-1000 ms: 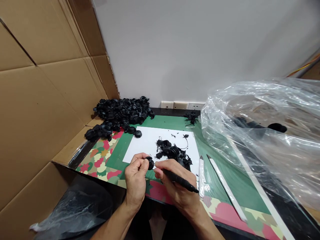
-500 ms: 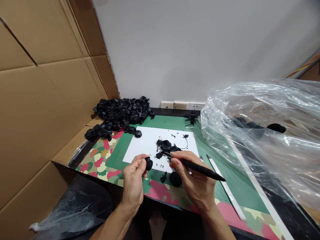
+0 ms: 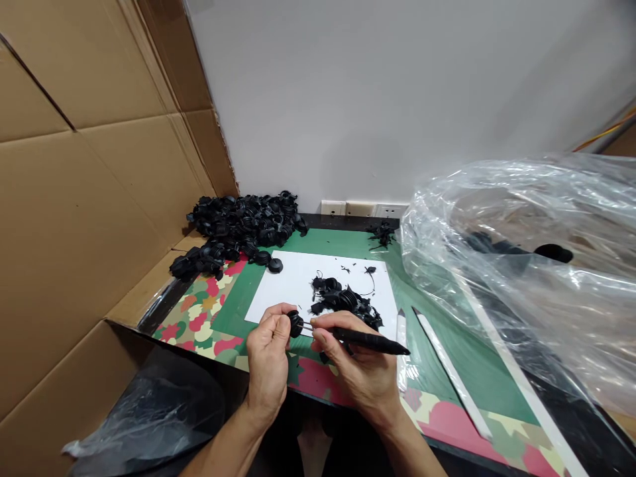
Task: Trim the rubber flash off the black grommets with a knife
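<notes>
My left hand pinches a small ribbed black rubber piece between thumb and fingers. In my right hand is a pair of black-handled tweezers, gripped like a pen. Their two thin metal tips reach left to the held rubber piece; whether they grip it I cannot tell. Behind the right hand, several ribbed black pieces and scraps lie heaped on a white sheet of paper. My right hand covers part of the mat in front of the sheet.
A large heap of black rubber pieces fills the back left, beside a cardboard wall. Black scraps lie at the back. Two white, dark-tipped sticks rest at the right on a green mat. Clear plastic sheeting bulges beyond.
My right hand has moved left with the tweezers, from the scraps on the paper to the rubber piece. My left hand has stayed nearly still, keeping its hold.
</notes>
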### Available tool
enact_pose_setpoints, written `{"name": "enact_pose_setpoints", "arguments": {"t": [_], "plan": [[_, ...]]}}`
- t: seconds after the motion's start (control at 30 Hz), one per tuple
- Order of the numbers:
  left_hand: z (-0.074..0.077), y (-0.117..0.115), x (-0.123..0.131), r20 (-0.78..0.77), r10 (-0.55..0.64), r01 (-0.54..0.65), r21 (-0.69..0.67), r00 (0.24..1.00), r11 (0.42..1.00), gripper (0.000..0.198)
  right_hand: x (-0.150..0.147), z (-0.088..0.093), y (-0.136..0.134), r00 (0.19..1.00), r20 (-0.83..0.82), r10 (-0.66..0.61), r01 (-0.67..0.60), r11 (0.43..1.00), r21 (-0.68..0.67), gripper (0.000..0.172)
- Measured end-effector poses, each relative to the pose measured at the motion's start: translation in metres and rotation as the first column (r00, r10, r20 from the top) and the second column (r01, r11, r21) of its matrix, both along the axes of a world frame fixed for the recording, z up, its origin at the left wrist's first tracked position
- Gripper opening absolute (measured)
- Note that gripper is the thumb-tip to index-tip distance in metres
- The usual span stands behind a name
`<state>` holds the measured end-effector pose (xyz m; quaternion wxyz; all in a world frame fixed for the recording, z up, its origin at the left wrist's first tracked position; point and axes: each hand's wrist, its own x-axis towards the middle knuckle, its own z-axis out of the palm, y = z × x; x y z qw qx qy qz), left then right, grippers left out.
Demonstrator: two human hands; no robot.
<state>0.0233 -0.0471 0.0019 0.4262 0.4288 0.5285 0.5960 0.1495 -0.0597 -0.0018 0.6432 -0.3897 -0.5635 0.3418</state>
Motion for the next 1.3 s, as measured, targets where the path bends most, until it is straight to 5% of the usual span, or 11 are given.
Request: {"name": "enact_pose_setpoints", "arguments": {"t": [0.5, 0.67, 0.77, 0.93, 1.03, 1.3], "plan": [[-0.002, -0.001, 0.0, -0.068, -0.005, 0.007, 0.038, 0.998, 0.999, 0.035, 0.001, 0.005, -0.001, 0.991, 0.133, 0.001, -0.009, 0.998, 0.065, 0.01], [0.0, 0.0, -0.001, -0.026, 0.016, -0.017, -0.009, 1.0, 1.0, 0.035, 0.012, 0.002, -0.002, 0.922, 0.27, -0.275, 0.216, 0.949, 0.23, 0.012], [-0.002, 0.001, -0.004, 0.081, 0.006, 0.002, -0.095, 0.997, 0.995, 0.035, 0.02, -0.001, 0.001, 0.875, 0.229, -0.426, 0.393, 0.902, 0.178, 0.007], [-0.003, 0.005, -0.002, 0.165, 0.024, -0.006, -0.111, 0.986, 0.994, 0.038, 0.014, -0.001, 0.0, 0.985, 0.031, -0.173, 0.175, 0.974, -0.141, 0.018], [-0.002, 0.008, 0.001, 0.137, 0.025, -0.016, -0.063, 0.99, 0.998, 0.039, 0.002, -0.001, -0.001, 0.995, -0.092, -0.04, 0.012, 0.958, -0.287, 0.026], [0.001, 0.01, -0.001, 0.066, -0.191, 0.191, 0.0, 0.979, 0.982, 0.037, -0.013, -0.002, 0.012, 0.991, -0.128, 0.025, -0.064, 0.948, -0.312, 0.023]]}}
